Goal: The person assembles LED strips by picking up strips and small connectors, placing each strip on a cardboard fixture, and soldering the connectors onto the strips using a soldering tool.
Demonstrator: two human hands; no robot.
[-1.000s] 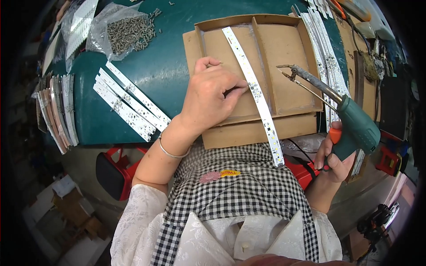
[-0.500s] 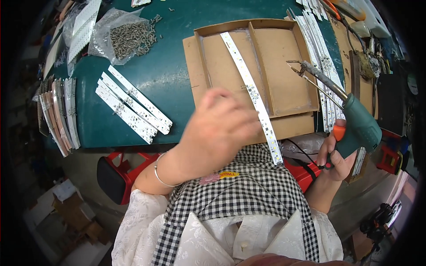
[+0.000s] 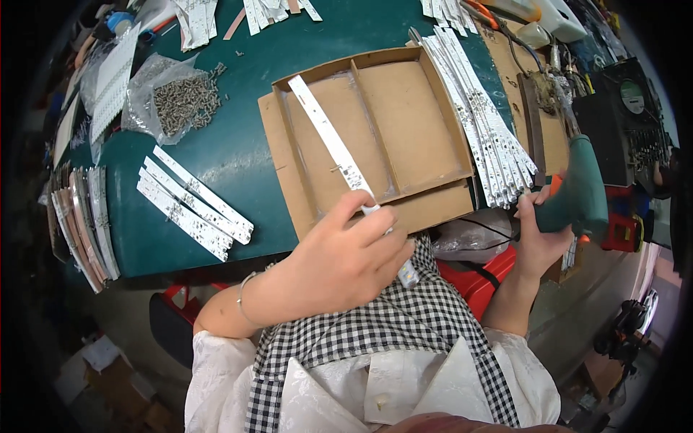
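Note:
My left hand point(image 3: 350, 252) is closed round the near part of a long white LED circuit strip point(image 3: 321, 123). The strip lies slantwise over a shallow cardboard tray point(image 3: 411, 108), its near end sticking out below my fingers over the checked apron. A small pin or wire juts from the strip's side above my hand. Off to the right, my right hand point(image 3: 541, 242) grips the handle of a green soldering gun point(image 3: 588, 180) with an orange trigger. The gun points away from me, and its tip is hard to make out against the clutter.
A fan of white strips point(image 3: 480, 123) lies right of the tray, and several more strips point(image 3: 195, 206) lie left. A bag of small metal screws or pins point(image 3: 184, 101) sits at the far left. Stacked strips point(image 3: 83, 224) stand by the left edge. A cable point(image 3: 487, 227) hangs below the tray.
My left hand, blurred above the strip before, has closed on it. The soldering gun has swung away from the tray, its tip turning from leftward to away from me. The whole view has shifted.

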